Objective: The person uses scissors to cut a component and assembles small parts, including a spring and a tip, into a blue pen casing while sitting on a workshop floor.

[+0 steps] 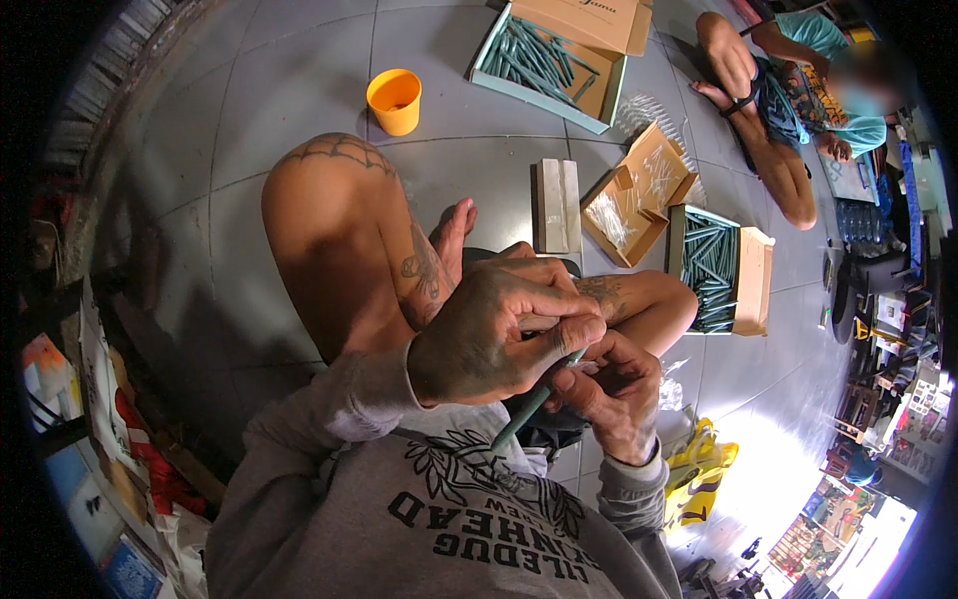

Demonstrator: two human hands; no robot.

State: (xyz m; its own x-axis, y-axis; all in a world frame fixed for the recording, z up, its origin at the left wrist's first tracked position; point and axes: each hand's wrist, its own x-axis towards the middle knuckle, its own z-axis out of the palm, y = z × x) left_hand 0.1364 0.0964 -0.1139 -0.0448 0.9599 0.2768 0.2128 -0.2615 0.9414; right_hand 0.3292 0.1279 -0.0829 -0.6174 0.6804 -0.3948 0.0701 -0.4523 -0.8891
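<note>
A slim dark green pen-like stick [523,419] slants down toward my grey sweatshirt from between my hands. Its upper end is gripped by the fingers of my left hand [489,334], which is closed and bent over it from above. My right hand [621,394] is closed too, thumb and fingers pinched around the stick just below the left one. A small whitish, see-through bit [584,367] shows at the right fingertips; I cannot make out what it is.
Ahead on the tiled floor are a yellow cup [394,103], a large box of green sticks [539,60], a grey block [558,207], a cardboard box of small clear pieces [639,195] and another stick box [711,265]. A yellow bag [699,474] lies right; another person [788,110] sits far right.
</note>
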